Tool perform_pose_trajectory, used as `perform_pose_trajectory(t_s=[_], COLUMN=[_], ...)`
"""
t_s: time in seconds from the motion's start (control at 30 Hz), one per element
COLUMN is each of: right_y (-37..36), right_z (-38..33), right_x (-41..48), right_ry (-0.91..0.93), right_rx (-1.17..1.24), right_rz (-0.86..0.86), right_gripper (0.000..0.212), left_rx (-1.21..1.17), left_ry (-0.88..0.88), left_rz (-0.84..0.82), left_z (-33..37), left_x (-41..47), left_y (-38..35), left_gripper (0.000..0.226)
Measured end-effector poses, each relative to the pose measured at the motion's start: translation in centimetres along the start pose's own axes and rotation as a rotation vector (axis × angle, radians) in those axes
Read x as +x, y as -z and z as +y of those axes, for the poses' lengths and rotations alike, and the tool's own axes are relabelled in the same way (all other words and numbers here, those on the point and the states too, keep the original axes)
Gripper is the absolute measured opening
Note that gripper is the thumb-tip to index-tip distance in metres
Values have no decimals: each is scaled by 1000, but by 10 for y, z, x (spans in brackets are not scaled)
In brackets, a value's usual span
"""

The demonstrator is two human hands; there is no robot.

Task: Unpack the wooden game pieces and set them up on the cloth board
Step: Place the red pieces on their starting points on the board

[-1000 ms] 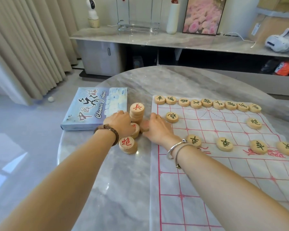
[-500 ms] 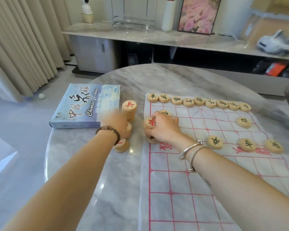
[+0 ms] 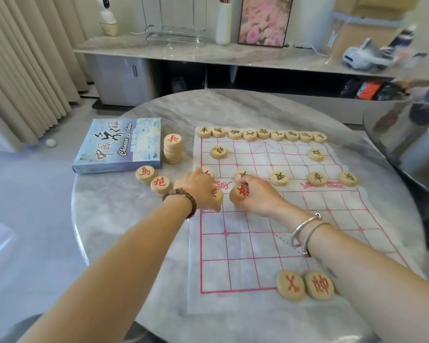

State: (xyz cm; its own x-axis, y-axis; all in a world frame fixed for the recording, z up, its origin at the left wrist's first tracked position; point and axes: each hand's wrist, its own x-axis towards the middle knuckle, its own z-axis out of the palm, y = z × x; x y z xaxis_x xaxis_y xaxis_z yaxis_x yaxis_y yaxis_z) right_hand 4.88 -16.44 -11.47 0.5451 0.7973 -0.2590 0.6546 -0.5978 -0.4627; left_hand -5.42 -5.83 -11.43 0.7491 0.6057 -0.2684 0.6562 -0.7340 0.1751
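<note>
The white cloth board (image 3: pixel 233 246) with red grid lines lies on the round marble table. Black-lettered wooden discs fill its far rows, a full line along the back edge (image 3: pixel 263 133). My left hand (image 3: pixel 198 188) is over the board's left side, closed on a red-lettered disc (image 3: pixel 217 193). My right hand (image 3: pixel 255 194) is beside it, gripping another red-lettered disc (image 3: pixel 239 191). Two red discs (image 3: pixel 305 285) rest at the board's near edge. A stack of red discs (image 3: pixel 173 149) and two loose ones (image 3: pixel 153 179) sit left of the board.
The blue game box (image 3: pixel 119 144) lies at the table's left, behind the loose discs. A dark round object (image 3: pixel 406 144) overlaps the table's right edge. A low marble shelf (image 3: pixel 208 53) with ornaments runs behind the table. Curtains hang at the left.
Both hands moved from the pile of discs at the left onto the board, each carrying a red disc. The view tilted down, revealing two red discs at the near edge.
</note>
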Motion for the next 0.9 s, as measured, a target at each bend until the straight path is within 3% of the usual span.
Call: perform_pose_trajectory(t_s=[0.27, 0.43, 0.6, 0.9], right_y=[-31, -47, -47, -36], right_z=[34, 42, 39, 27], right_x=[-79, -113, -121, -118], right_ry=[5, 61, 89, 83], right_rx=[-119, -257, -424, -304], right_rz=[-127, -141, -200, -150], right_gripper=[37, 29, 37, 42], left_rx=[16, 53, 81, 120], left_ry=[-91, -94, -68, -63], left_rz=[-260, -265, -313, -285], left_z=[35, 30, 16, 14], left_x=[-70, -99, -110, -114], left_y=[-47, -51, -53, -56], left_gripper=[54, 55, 56, 55])
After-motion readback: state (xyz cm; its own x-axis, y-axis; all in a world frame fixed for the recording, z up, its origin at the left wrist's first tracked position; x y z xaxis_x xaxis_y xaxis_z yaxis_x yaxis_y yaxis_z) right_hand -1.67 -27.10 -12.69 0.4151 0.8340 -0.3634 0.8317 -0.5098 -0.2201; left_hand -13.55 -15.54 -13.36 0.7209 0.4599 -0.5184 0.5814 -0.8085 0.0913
